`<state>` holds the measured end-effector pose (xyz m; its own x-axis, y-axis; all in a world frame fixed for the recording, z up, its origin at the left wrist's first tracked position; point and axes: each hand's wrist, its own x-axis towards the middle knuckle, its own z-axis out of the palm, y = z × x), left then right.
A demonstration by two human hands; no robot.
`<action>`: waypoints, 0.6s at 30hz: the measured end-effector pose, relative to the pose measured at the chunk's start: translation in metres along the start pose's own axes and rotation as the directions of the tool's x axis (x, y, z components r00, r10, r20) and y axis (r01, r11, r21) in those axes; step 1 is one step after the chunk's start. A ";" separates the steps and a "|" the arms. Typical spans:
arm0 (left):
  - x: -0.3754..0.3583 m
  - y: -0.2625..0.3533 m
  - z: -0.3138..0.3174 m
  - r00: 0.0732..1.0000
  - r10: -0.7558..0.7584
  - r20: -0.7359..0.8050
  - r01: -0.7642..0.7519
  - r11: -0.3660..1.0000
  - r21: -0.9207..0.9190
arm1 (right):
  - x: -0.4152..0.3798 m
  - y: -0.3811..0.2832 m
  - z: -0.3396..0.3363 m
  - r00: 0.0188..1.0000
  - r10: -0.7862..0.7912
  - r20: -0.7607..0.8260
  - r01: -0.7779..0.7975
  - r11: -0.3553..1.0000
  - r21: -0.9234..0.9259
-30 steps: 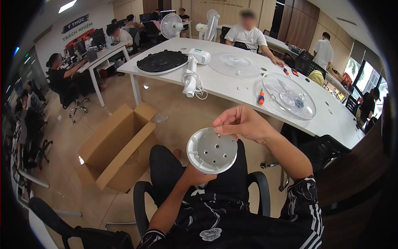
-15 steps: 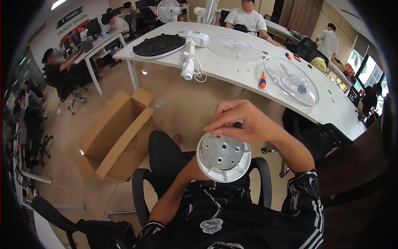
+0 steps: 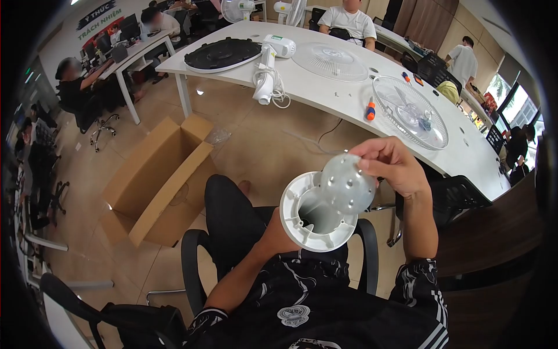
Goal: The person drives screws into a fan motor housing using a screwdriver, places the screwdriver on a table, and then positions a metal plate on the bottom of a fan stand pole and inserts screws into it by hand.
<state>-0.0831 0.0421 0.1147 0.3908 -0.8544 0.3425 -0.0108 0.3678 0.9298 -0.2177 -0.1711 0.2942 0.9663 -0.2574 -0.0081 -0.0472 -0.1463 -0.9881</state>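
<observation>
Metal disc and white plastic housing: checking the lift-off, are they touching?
Cannot tell. In the head view the metal disc, tilted, overlaps the white plastic housing rim; no gap shows.

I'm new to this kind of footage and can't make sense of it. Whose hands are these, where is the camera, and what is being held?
The camera sits on a seated person's head, looking down at their own hands. The left hand holds a white round housing from below. The right hand pinches a grey metal disc with holes, tilted at the housing's open rim. Beyond, a white table carries a fan grille, an orange screwdriver and a black base. An open cardboard box lies on the floor. Other people work nearby.
</observation>
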 end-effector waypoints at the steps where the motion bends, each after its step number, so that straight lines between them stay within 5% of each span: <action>1: -0.002 -0.003 0.000 0.995 0.098 -0.024 -0.096 0.993 0.066 | -0.002 0.001 0.000 0.996 -0.037 -0.080 0.043 0.996 0.075; 3: -0.007 -0.012 0.002 0.990 0.126 -0.056 -0.115 0.980 0.160 | -0.004 0.004 0.002 0.961 -0.059 -0.271 0.125 0.965 0.232; 5: -0.008 -0.020 0.005 0.964 0.254 -0.082 -0.202 0.896 0.396 | -0.007 0.003 -0.002 0.963 -0.067 -0.260 0.143 0.947 0.286; 10: -0.005 -0.009 0.010 0.983 0.161 -0.091 -0.133 0.957 0.256 | -0.022 -0.005 0.015 0.994 -0.080 -0.075 0.098 0.956 0.276; 12: -0.002 -0.002 0.009 0.993 0.096 -0.070 -0.084 0.984 0.159 | -0.015 -0.009 0.017 0.987 -0.094 -0.133 0.123 0.966 0.227; 15: 0.002 0.016 0.006 0.986 -0.142 0.088 0.149 0.986 -0.078 | 0.003 -0.035 0.010 0.936 -0.206 0.287 0.250 0.960 -0.124; 16: 0.005 0.012 0.005 0.984 -0.145 0.100 0.153 0.985 -0.075 | 0.014 -0.037 0.013 0.939 -0.209 0.275 0.250 0.960 -0.123; 18: 0.011 -0.001 0.001 0.973 0.103 0.209 -0.100 0.995 -0.027 | 0.035 -0.036 0.023 0.832 -0.251 0.495 0.367 0.918 -0.151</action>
<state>-0.0799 0.0314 0.1180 0.1870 -0.8696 0.4570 -0.0244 0.4610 0.8871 -0.1767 -0.1526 0.3257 0.9411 0.2949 0.1653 0.2726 -0.3729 -0.8869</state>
